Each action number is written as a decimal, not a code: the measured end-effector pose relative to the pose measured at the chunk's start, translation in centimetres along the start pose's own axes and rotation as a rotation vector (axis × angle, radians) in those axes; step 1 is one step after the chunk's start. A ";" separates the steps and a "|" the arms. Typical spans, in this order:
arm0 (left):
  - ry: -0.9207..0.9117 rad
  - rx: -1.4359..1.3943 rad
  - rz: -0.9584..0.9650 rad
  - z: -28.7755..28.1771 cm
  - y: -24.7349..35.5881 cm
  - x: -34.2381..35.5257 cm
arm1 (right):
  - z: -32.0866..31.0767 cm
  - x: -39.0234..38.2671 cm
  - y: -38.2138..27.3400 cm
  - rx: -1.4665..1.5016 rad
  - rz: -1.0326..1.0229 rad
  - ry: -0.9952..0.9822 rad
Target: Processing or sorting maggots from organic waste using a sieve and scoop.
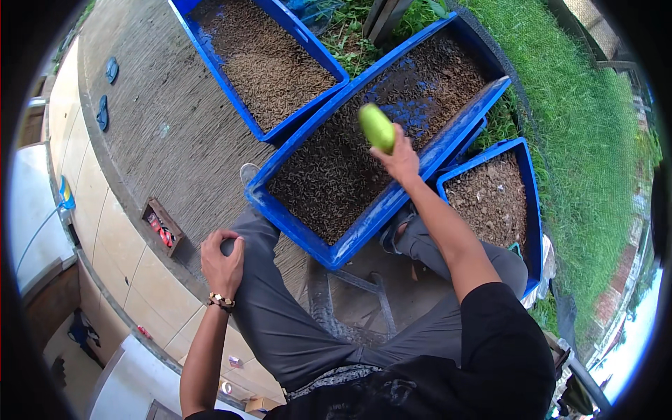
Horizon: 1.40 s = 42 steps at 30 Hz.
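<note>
My right hand [400,155] is closed around one end of a light green, oblong fruit [377,127]; its exact kind I cannot tell. It holds the fruit above a long blue tub [294,234]. In that tub lie dark, grub-like larvae [318,178] over dark crumbly matter, with patches of blue bottom showing toward the far end. On my left knee rests my left hand [222,257], its fingers draped over the knee and thumb apart, with nothing in it. A beaded bracelet [222,302] circles the left wrist.
A second blue tub [248,126] with pale brown grains or larvae stands far left of the long one. At right, another blue tub [534,210] holds brown lumpy matter. A small wooden box [162,227] and sandals [103,113] lie on the left; grass [581,140] borders the right.
</note>
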<state>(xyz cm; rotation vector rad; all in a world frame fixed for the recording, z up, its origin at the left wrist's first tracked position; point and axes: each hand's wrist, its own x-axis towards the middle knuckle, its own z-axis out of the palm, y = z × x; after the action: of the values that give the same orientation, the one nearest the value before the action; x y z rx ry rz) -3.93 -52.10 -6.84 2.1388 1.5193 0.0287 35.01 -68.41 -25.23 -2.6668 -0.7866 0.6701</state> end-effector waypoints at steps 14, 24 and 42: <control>-0.040 0.031 0.010 0.6 1.0 1.3 | 8.6 6.3 4.7 0.188 0.829 0.180; -0.043 0.060 -0.017 0.1 1.7 0.6 | 12.2 -0.8 -1.0 0.105 0.221 -0.302; -0.039 -0.015 -0.171 -0.8 -2.0 -1.0 | 6.0 -12.8 -6.4 -0.446 -0.729 -0.242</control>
<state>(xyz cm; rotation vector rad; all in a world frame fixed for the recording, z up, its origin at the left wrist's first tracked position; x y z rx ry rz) -6.31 -52.23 -6.71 1.9786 1.6680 -0.0610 19.69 -69.69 -23.35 -2.3610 -2.0340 0.6669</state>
